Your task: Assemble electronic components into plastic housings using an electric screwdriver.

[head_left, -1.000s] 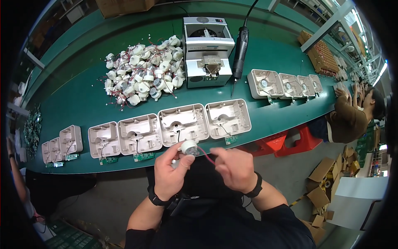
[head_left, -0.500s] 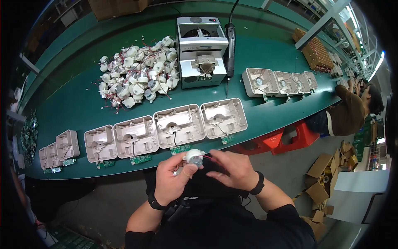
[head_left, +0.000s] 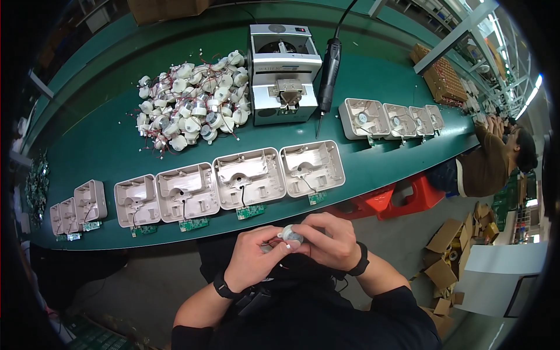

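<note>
The left hand (head_left: pixel 252 259) is pinching a small round part (head_left: pixel 292 234) between its thumb and fingers, and the part is shining white and grey in front of the person, close to the near edge of the green table (head_left: pixel 379 70). The right hand (head_left: pixel 329 240) is meeting it from the other side, with its fingers bending in and touching the part's right edge; they are hiding so much that I cannot tell if they are squeezing it too. A thin dark red wire (head_left: pixel 268 244) is poking out by the left fingers. Just past the hands, four open pale boxes (head_left: pixel 249 175) are sitting side by side on the table, and a little green board (head_left: pixel 251 212) is lying at the near side of each one. Three more open boxes (head_left: pixel 88 201) are standing off to the left, and four others (head_left: pixel 363 119) are standing to the right. Behind the middle row, a big heap of white round parts (head_left: pixel 195 102) with red wires is lying next to a silver machine (head_left: pixel 286 81). A black electric screwdriver (head_left: pixel 330 73) is pointing its thin tip down just right of the machine. Farther right, a red stool (head_left: pixel 399 198) is standing by the table's edge, and a person in a brown top (head_left: pixel 490 166) is sitting beyond it.
</note>
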